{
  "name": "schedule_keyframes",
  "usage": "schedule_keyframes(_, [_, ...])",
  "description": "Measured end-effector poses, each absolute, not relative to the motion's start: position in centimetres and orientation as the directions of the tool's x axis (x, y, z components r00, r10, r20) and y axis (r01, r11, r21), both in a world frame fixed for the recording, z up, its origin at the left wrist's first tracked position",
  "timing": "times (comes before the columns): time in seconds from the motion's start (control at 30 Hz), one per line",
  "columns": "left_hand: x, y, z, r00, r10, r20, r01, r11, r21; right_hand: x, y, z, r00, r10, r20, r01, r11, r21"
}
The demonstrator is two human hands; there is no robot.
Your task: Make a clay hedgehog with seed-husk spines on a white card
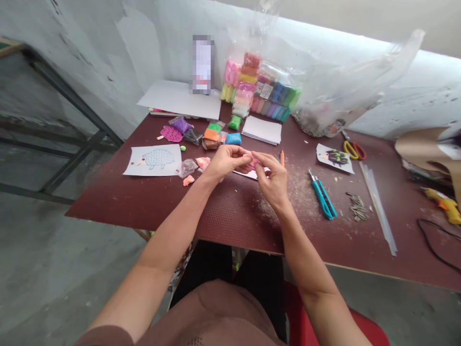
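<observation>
Both hands meet over the middle of the table, fingers bent and pressed together. Between the fingertips shows a small pink piece [252,162], mostly covered. My left hand [230,162] pinches it from the left, and my right hand [272,177] closes on it from the right. Beneath them lies a white card [247,174], largely hidden by the hands. To the left are peach clay lumps [188,180], a clear wrapper [188,167] and a hedgehog drawing [154,160]. An orange stick or pen [282,158] lies just behind my right hand.
Packs of coloured clay [273,98], white cards [262,130] and a blurred phone-like screen [202,65] are at the back. Right: a teal cutter [322,194], scissors [355,150], small sticks [357,208], clear glue sticks [378,209], a yellow glue gun [444,204] with black cord.
</observation>
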State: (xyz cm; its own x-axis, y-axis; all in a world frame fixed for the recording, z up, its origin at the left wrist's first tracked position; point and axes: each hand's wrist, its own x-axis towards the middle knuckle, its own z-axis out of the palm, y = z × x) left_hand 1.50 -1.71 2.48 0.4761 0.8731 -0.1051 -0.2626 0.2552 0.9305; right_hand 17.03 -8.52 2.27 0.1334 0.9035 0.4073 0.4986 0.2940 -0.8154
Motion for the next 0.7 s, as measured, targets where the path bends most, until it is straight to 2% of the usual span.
schedule_keyframes(0.2, [1.35,-1.54,2.49,0.476,0.873,-0.106,-0.243,0.246,0.938,16.98,-8.55,2.37,0.116,0.902,0.415,0.503,0.307,-0.808])
schedule_keyframes(0.37, [1.33,-1.71,2.21,0.48,0.875,-0.061,-0.187,0.17,0.967,17.19,-8.47,2.4,0.183,0.897,0.402,0.504,0.266,-0.822])
schedule_keyframes(0.53, [1.56,-2.12,2.0,0.564,0.826,0.009,-0.16,0.099,0.982,17.53,-8.29,2.11,0.179,0.918,0.355,0.459,0.241,-0.855])
schedule_keyframes(0.7, [1.81,-2.27,2.03,0.612,0.79,0.037,-0.206,0.114,0.972,17.64,-8.28,2.35,0.199,0.927,0.318,0.419,0.212,-0.883])
